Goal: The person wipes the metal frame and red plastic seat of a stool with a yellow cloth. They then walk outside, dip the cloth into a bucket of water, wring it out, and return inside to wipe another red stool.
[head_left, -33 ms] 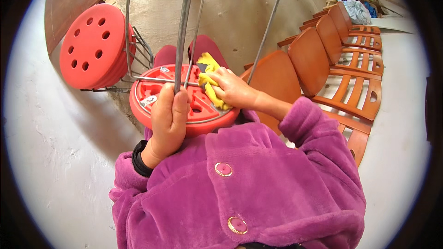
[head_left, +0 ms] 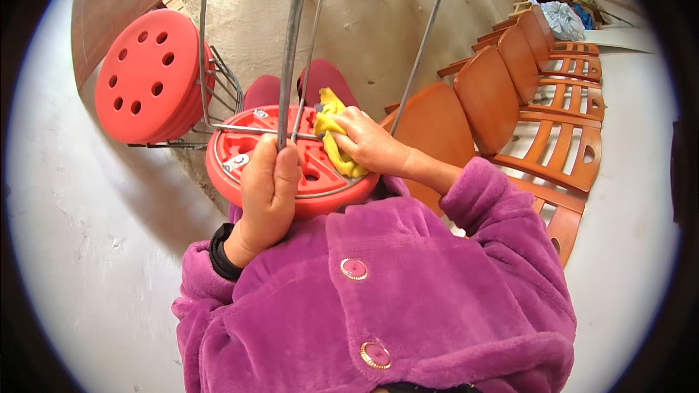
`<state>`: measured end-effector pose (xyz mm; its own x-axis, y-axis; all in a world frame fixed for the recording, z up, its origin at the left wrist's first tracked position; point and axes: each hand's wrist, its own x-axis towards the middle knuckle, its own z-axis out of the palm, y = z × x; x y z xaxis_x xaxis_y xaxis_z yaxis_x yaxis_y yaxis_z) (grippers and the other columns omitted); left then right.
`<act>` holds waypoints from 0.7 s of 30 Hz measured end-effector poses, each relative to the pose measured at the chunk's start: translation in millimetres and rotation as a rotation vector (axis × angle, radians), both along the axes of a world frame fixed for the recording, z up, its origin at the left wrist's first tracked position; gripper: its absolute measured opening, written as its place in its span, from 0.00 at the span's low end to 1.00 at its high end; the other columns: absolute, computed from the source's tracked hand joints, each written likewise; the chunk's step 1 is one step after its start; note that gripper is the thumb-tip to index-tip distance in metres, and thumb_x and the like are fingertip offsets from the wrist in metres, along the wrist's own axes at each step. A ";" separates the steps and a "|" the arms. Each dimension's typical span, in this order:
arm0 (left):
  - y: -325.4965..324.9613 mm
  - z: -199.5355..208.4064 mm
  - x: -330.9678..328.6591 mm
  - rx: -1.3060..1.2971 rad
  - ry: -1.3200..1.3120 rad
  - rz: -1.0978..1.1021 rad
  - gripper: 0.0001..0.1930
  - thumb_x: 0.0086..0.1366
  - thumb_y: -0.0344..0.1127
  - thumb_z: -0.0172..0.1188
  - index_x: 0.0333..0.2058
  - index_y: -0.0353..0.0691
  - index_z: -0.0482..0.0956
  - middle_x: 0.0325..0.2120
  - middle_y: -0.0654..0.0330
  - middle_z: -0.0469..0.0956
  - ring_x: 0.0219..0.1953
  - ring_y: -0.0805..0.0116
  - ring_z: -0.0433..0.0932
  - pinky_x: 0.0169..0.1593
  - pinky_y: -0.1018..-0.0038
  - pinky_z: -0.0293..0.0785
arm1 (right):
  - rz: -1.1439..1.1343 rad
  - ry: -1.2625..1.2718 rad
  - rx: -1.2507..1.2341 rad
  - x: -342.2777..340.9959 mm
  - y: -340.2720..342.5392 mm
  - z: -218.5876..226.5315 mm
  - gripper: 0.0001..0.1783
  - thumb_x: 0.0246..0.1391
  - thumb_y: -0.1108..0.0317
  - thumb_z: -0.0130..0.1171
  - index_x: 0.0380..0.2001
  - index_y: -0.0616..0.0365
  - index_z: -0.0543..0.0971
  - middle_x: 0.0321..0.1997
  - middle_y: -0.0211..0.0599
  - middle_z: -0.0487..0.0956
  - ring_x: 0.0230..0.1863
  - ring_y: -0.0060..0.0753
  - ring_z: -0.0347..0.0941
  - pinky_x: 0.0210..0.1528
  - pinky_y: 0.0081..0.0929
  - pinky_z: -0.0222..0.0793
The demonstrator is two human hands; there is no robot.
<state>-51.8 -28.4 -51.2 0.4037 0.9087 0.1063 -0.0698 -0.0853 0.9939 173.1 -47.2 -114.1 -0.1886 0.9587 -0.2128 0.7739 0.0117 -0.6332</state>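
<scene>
An upturned red stool point(head_left: 240, 188) rests on my lap, its ribbed underside facing up and its grey metal legs rising away from me. My left hand point(head_left: 266, 193) is closed around the base of the nearest leg point(head_left: 288, 65). A yellow cloth point(head_left: 336, 153) with dark patches is bunched under my right hand point(head_left: 368, 140), which grips it against the right side of the underside. The fingertips of that hand are partly hidden in the folds.
To the left stands a stack of red stools point(head_left: 131, 73) with round holes in the seats, beside a brown board point(head_left: 120, 0). Several brown wooden chairs point(head_left: 488, 98) line the right side. Plastic bags point(head_left: 562, 22) and sticks lie at the far right.
The yellow cloth has shifted its folds slightly under my right hand. My left hand keeps its hold on the leg, and the stool sits marginally lower in the picture.
</scene>
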 end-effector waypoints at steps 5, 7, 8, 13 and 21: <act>7.6 0.5 3.3 -0.024 0.021 -0.051 0.08 0.73 0.31 0.48 0.34 0.34 0.70 0.23 0.60 0.72 0.23 0.70 0.71 0.29 0.74 0.68 | 0.140 0.026 0.230 -17.4 60.1 -42.0 0.18 0.60 0.64 0.51 0.53 0.54 0.73 0.46 0.52 0.72 0.51 0.58 0.67 0.54 0.48 0.64; 7.6 1.4 1.7 -0.013 0.021 -0.059 0.07 0.73 0.30 0.48 0.35 0.34 0.70 0.22 0.61 0.72 0.23 0.71 0.71 0.29 0.74 0.68 | 0.289 0.050 0.080 -21.3 78.4 -74.7 0.16 0.61 0.62 0.50 0.49 0.55 0.75 0.48 0.49 0.74 0.53 0.52 0.68 0.55 0.46 0.64; 6.3 2.2 -0.3 -0.049 0.024 -0.096 0.07 0.74 0.31 0.48 0.35 0.34 0.70 0.22 0.61 0.71 0.23 0.72 0.71 0.28 0.74 0.68 | 0.227 0.129 0.073 -20.6 84.3 -87.8 0.16 0.62 0.58 0.50 0.46 0.56 0.76 0.48 0.47 0.76 0.53 0.48 0.70 0.54 0.44 0.64; 4.8 0.7 -2.9 -0.028 0.055 -0.085 0.08 0.74 0.32 0.48 0.34 0.35 0.69 0.23 0.61 0.72 0.23 0.72 0.70 0.29 0.75 0.68 | 0.007 0.089 -0.111 -17.5 101.4 -97.1 0.19 0.65 0.54 0.49 0.46 0.56 0.78 0.44 0.39 0.81 0.45 0.41 0.77 0.49 0.37 0.70; 9.9 2.3 -5.2 -0.023 -0.059 -0.021 0.14 0.77 0.37 0.45 0.29 0.41 0.65 0.16 0.72 0.61 0.17 0.84 0.57 0.20 0.81 0.49 | -0.456 1.177 -0.156 40.1 12.6 87.9 0.28 0.68 0.45 0.47 0.56 0.59 0.73 0.49 0.36 0.79 0.45 0.28 0.78 0.47 0.31 0.76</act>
